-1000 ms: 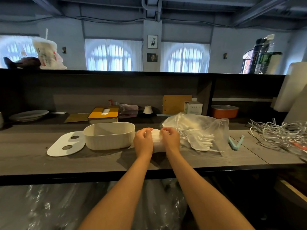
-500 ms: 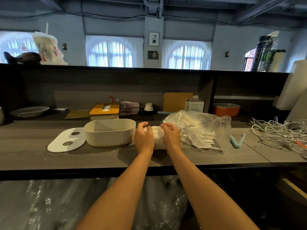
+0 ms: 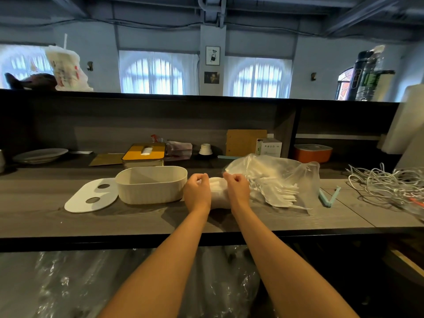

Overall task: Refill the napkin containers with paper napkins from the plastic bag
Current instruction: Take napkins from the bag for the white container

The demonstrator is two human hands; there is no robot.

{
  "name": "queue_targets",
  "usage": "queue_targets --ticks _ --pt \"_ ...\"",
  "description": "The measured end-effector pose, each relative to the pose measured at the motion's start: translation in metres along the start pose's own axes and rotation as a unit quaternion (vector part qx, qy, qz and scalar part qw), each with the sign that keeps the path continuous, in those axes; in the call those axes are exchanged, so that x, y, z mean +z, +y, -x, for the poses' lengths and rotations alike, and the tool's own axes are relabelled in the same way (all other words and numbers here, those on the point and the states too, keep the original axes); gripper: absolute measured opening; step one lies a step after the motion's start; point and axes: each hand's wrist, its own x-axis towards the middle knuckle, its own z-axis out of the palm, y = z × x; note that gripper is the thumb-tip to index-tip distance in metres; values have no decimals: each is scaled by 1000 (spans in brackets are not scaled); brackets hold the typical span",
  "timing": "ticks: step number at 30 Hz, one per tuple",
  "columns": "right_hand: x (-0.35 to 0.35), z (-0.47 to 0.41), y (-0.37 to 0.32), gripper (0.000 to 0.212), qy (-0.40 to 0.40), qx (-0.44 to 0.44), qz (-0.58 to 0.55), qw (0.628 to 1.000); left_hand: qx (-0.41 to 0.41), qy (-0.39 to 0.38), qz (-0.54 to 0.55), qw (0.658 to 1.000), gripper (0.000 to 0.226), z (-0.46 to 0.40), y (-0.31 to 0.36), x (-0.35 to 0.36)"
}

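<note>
Napkins (image 3: 216, 191): white stack sitting on the surface (image 3: 68, 226) between both hands, just outside the mouth of the bag (image 3: 286, 171). Left hand (image 3: 196, 193) on its left end, right hand (image 3: 237, 191) on its right end; fingers of both are curled in at the top of the stack, looks like a pinch on the upper sheets, though fingertips are turned away so contact isn't fully visible. Stack's long axis runs left-right, roughly parallel to the surface edge. Container (image 3: 151, 184) lies immediately left of the left hand, nearly touching it, open top, nothing visible inside, long axis also left-right, so the move is a short lift and shift left with no rotation; left hand leads, being nearer. Materials: napkins soft, compressible, loose sheets likely to fan or shed if gripped unevenly; bag thin clear crinkly film, more napkins splayed inside; container rigid, off-white, ribbed walls, rounded corners; lid (image 3: 91, 196) flat white oval with two holes, lying left of the container, touching or nearly so. Surface is grey wood-grain.
</note>
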Motion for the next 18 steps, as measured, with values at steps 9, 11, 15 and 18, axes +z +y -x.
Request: queue_targets --ticks 9,11,15,18 --pt "3 -2 2 18 -6 -11 60 998 2 8 -10 1000 23 -2 0 0" --pt "1 -3 2 16 3 -8 34 999 -11 17 9 1000 23 -2 1 -1" --pt "4 -2 2 19 -19 -11 55 998 0 -30 -36 999 17 -2 1 -1" --pt "1 -1 2 15 26 -12 47 998 49 -10 -80 996 26 -1 3 -3"
